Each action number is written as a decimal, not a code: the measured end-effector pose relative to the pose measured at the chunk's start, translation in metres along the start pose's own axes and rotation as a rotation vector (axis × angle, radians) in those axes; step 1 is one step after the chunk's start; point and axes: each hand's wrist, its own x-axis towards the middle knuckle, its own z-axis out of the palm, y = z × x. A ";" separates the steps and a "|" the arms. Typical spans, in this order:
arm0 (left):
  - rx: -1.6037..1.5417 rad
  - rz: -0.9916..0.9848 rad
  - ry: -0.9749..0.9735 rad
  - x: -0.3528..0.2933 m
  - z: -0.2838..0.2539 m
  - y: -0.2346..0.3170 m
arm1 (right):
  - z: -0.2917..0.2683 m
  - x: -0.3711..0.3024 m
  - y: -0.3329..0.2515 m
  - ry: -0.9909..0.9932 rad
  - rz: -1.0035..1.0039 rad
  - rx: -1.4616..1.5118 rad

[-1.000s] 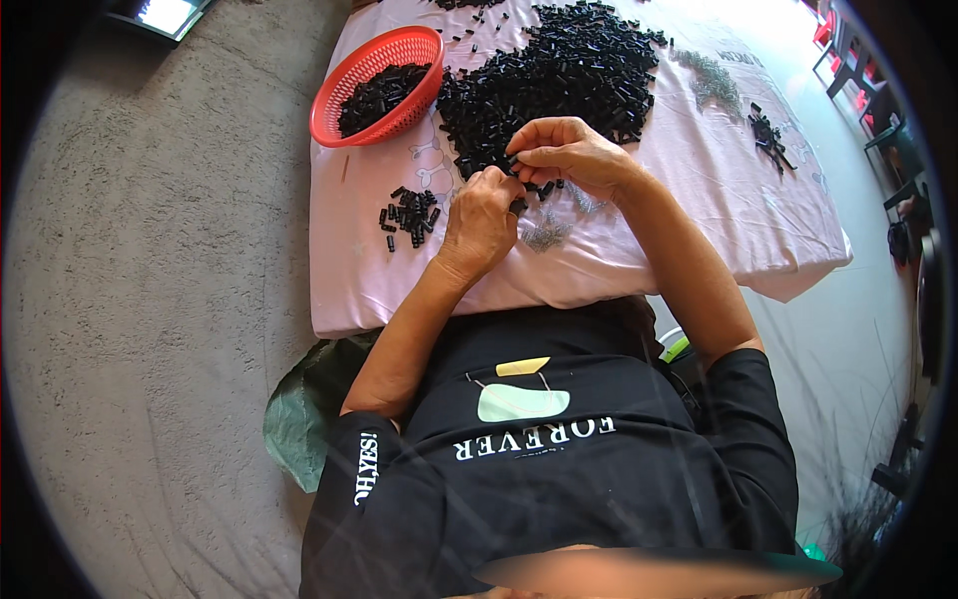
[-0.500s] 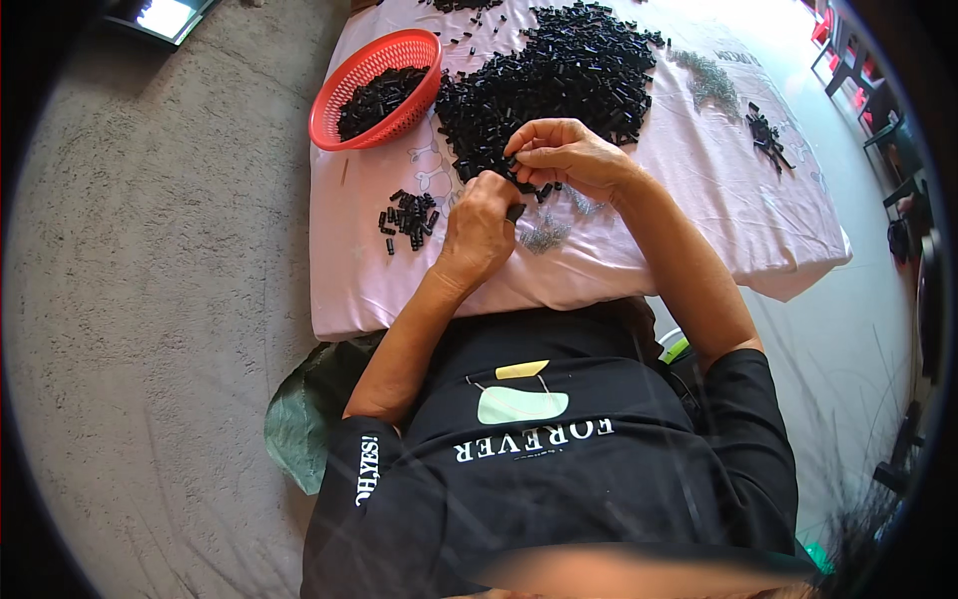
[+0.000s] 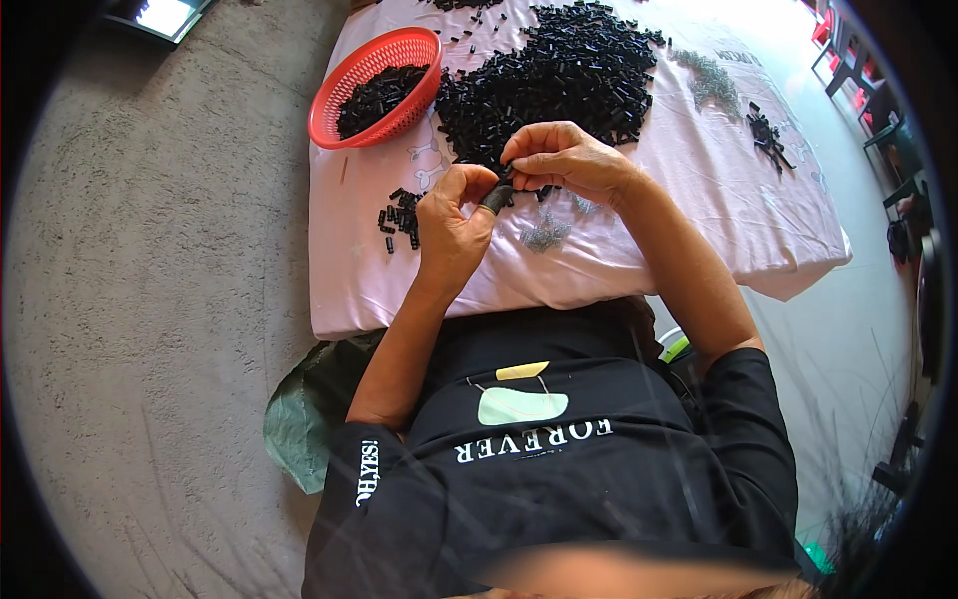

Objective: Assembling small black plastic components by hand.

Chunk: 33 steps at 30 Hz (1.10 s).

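Observation:
My left hand (image 3: 454, 228) and my right hand (image 3: 567, 160) meet over the near edge of a large heap of small black plastic tubes (image 3: 559, 80). Fingertips of my right hand pinch a small black tube-like piece. My left fingers are closed close beside it, the thumb wearing a black cover (image 3: 496, 198); whatever they grip is hidden. Left of my left hand lies a small pile of black pieces (image 3: 403, 218), partly covered by it. Tiny clear or silvery parts (image 3: 544, 235) lie below my right hand.
A red plastic basket (image 3: 324, 112) holding black pieces stands at the far left of the pink-covered table (image 3: 399, 299). More silvery parts (image 3: 711, 82) and a small black cluster (image 3: 766, 138) lie at the right. Chairs (image 3: 848, 65) stand beyond.
My left hand has turned and shifted slightly left, so its covered thumb now points up toward my right fingertips. My right hand has barely moved.

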 end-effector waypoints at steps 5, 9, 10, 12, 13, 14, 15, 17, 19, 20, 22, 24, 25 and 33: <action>0.036 0.037 -0.023 0.000 -0.001 0.002 | 0.000 0.000 0.001 -0.022 0.004 0.007; 0.020 0.030 -0.007 -0.001 -0.001 0.003 | 0.002 -0.001 0.000 -0.035 -0.011 0.013; 0.020 0.030 -0.007 -0.002 -0.001 0.003 | 0.002 -0.001 0.000 -0.039 -0.013 0.017; 0.010 0.063 0.005 -0.003 -0.001 0.002 | 0.001 0.000 0.001 -0.043 -0.020 0.016; 0.010 0.063 0.004 -0.003 0.000 0.002 | 0.001 0.000 0.001 -0.048 -0.027 0.014; -0.013 0.080 0.010 -0.003 0.000 0.001 | 0.001 0.000 0.002 -0.047 -0.027 0.014; -0.035 0.097 0.015 -0.003 0.000 0.000 | 0.001 0.000 0.002 -0.053 -0.027 0.012; -0.058 0.118 0.021 -0.003 0.000 -0.002 | 0.001 0.001 0.003 -0.058 -0.027 0.010; -0.079 0.140 0.027 -0.003 0.000 -0.002 | 0.000 0.001 0.004 -0.064 -0.030 0.029; -0.082 0.139 0.027 -0.003 0.000 -0.001 | 0.001 0.001 0.004 -0.064 -0.030 0.029; -0.084 0.138 0.028 -0.003 0.000 -0.001 | 0.001 0.001 0.003 -0.071 -0.021 0.030; -0.052 0.170 0.027 -0.004 0.000 -0.001 | 0.001 0.001 0.003 -0.072 -0.022 0.018; -0.052 0.169 0.026 -0.004 -0.001 0.001 | 0.001 0.001 0.003 -0.074 -0.023 0.006; 0.114 0.279 -0.003 -0.003 -0.003 0.015 | 0.003 -0.001 0.000 -0.079 -0.053 -0.105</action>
